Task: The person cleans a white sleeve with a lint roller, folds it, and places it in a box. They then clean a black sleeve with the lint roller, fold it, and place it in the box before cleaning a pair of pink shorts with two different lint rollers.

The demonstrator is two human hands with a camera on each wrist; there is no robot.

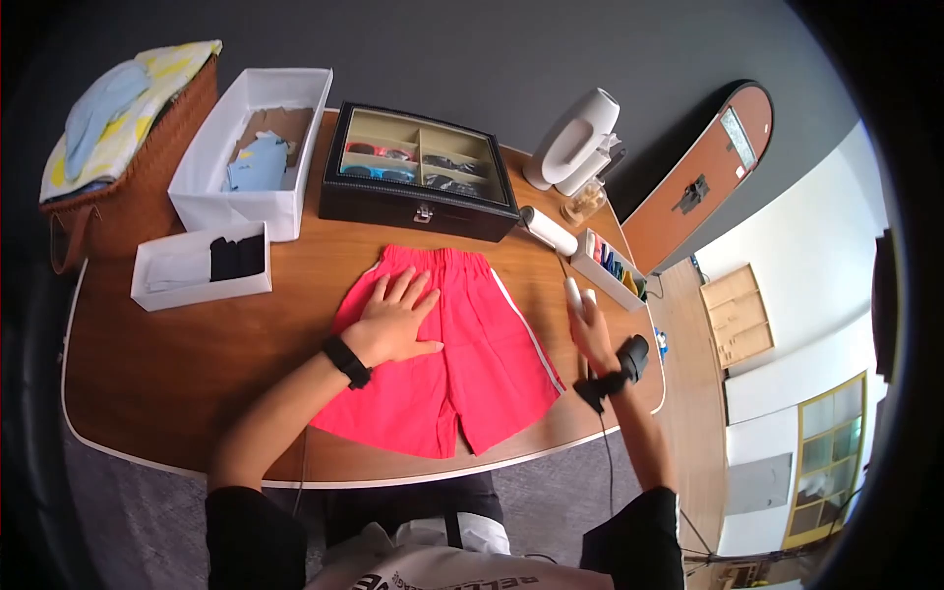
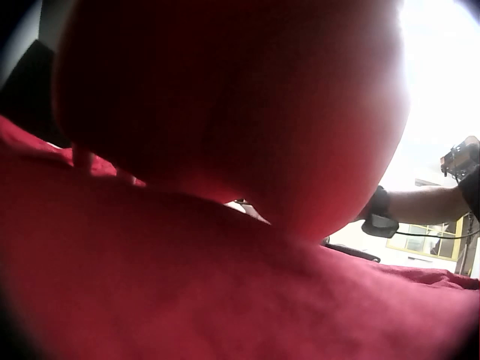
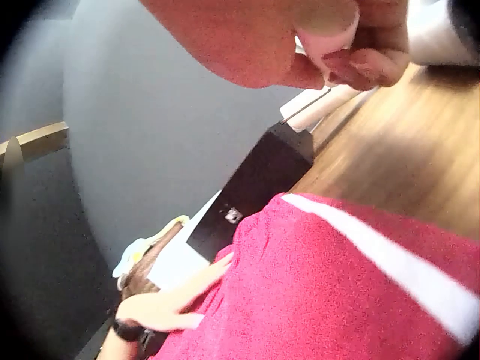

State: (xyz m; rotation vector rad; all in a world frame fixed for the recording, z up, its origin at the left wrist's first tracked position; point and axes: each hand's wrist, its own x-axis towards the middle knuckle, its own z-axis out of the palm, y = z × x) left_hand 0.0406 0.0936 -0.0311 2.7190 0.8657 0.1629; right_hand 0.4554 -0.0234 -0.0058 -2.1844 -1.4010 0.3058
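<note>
Red shorts (image 1: 492,364) with white side stripes lie spread on the wooden table, waistband toward the far side. My left hand (image 1: 388,324) rests on them with fingers spread, on the left leg just below the waistband. To the right of the shorts, my right hand (image 1: 592,336) grips a small white cylindrical object (image 3: 330,26), its kind not clear. In the left wrist view, the left hand (image 2: 240,112) fills the top as a dark shape close over the red cloth. The right wrist view shows the right hand's curled fingers (image 3: 375,67) around the white object.
Behind the shorts stands a black display case (image 1: 421,211) with glasses inside. White bins (image 1: 251,211) (image 1: 202,295) and a woven basket (image 1: 147,147) are at left. A white cylinder (image 1: 549,232), a small organizer (image 1: 610,275) and a white appliance (image 1: 570,143) stand at right.
</note>
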